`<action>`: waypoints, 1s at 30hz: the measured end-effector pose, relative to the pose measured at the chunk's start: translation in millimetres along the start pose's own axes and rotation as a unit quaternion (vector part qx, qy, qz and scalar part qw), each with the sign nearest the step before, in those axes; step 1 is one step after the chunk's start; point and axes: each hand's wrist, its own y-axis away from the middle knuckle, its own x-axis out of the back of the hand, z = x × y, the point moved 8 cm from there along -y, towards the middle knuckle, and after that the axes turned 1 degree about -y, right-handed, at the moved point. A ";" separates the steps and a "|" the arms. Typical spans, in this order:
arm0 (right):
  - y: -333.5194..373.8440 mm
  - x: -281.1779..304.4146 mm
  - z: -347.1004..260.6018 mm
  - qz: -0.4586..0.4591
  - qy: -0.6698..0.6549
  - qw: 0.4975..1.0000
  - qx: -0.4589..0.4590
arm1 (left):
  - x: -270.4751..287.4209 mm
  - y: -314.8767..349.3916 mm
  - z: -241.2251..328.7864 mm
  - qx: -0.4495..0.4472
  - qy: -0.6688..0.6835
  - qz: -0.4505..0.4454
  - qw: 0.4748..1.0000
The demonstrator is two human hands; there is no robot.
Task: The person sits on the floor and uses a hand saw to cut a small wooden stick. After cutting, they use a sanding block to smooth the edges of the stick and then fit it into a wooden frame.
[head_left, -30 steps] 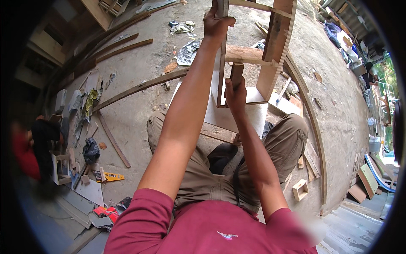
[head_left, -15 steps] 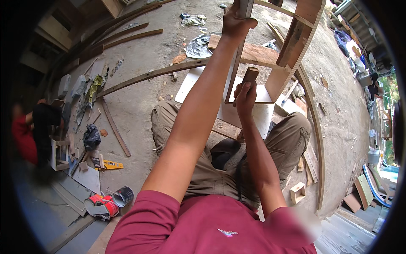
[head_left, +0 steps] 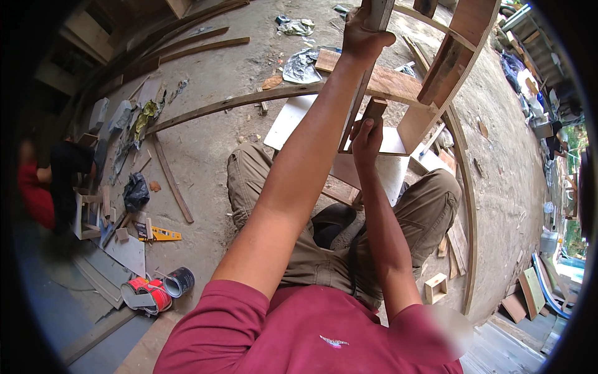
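A wooden frame (head_left: 450, 75) with side boards and crosspieces stands in front of my crossed legs. My left hand (head_left: 366, 42) reaches far out, its fingers closed around the frame's long side board (head_left: 377, 17) near the top. Lower down, inside the near end of the frame, my right hand (head_left: 367, 138) is wrapped around a short dark wooden block (head_left: 375, 108). Whether the block touches the frame, I cannot tell. Beneath and beside the frame lie white boards (head_left: 288, 119).
A long wooden strip (head_left: 237, 101) crosses the ground to the left; another strip (head_left: 468, 212) curves past my right knee. Paint cans (head_left: 179, 282), a yellow level (head_left: 163, 234) and a small wooden box (head_left: 436, 288) lie nearby. Another person in red (head_left: 36, 194) is at the far left.
The view has shifted slightly, so the frame and both hands appear a little farther right. Both grips look the same.
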 end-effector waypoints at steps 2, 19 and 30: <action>-0.4 2.1 3.8 -0.004 -0.006 1.000 -0.009 | 0.2 0.7 1.4 -0.005 -0.018 0.000 1.000; -0.9 -1.9 1.3 -0.014 0.081 0.997 0.000 | 5.5 3.4 14.6 -0.045 -0.087 0.006 0.995; 0.2 -4.2 -9.3 -0.019 0.123 0.992 0.007 | 7.8 3.2 10.4 -0.029 -0.078 0.003 0.997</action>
